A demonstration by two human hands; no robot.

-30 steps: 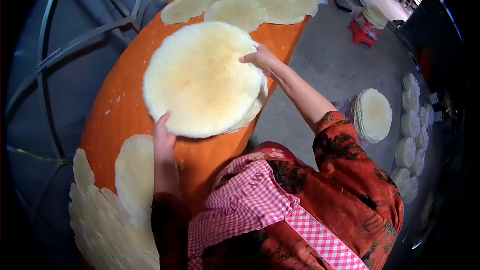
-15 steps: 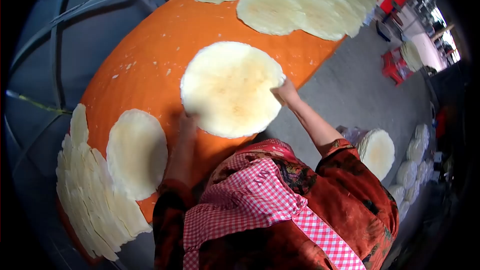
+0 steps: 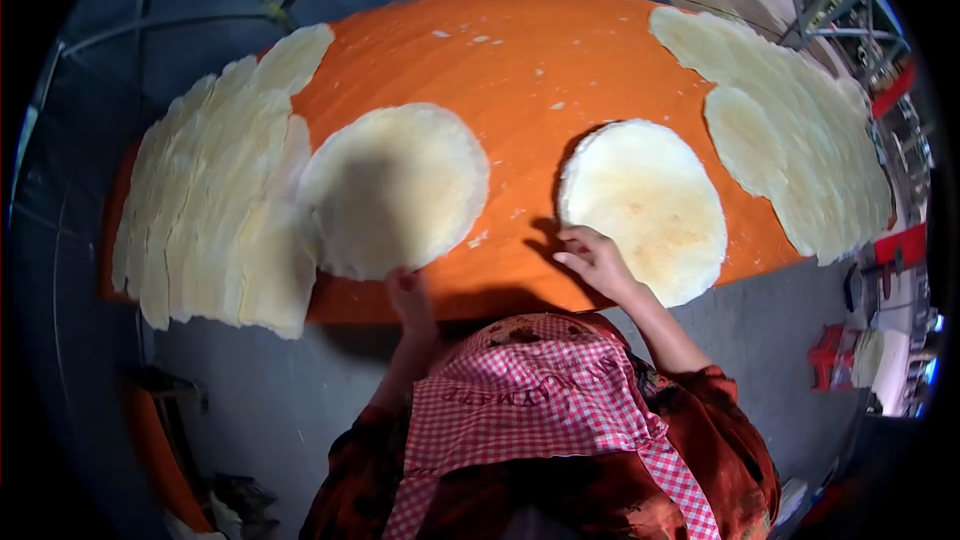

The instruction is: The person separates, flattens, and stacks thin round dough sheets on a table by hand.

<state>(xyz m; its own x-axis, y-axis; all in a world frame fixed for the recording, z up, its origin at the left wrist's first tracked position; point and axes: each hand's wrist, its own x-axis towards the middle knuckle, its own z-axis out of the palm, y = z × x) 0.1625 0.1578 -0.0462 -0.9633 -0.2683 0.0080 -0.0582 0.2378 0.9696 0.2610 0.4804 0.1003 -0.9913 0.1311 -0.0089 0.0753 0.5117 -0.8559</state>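
Observation:
A stack of round pale flatbreads [image 3: 645, 210] lies on the orange table [image 3: 520, 70], right of centre. My right hand [image 3: 597, 262] is at its lower left edge, fingers bent and slightly apart, holding nothing that shows. Left of centre lies another pale round [image 3: 415, 180], shaded across its middle. At its lower edge is my left hand [image 3: 408, 292], its fingers drawn together; whether they pinch the rim I cannot make out.
Overlapping pale sheets [image 3: 215, 210] cover the table's left end, and more sheets [image 3: 800, 130] lie at the right end. Metal bars stand behind the table. A red stool [image 3: 828, 358] is on the floor at the right. A dark frame stands at lower left.
The stack that both my hands held has come down on the table and is let go. My left hand has moved left to the other round. The view has turned left.

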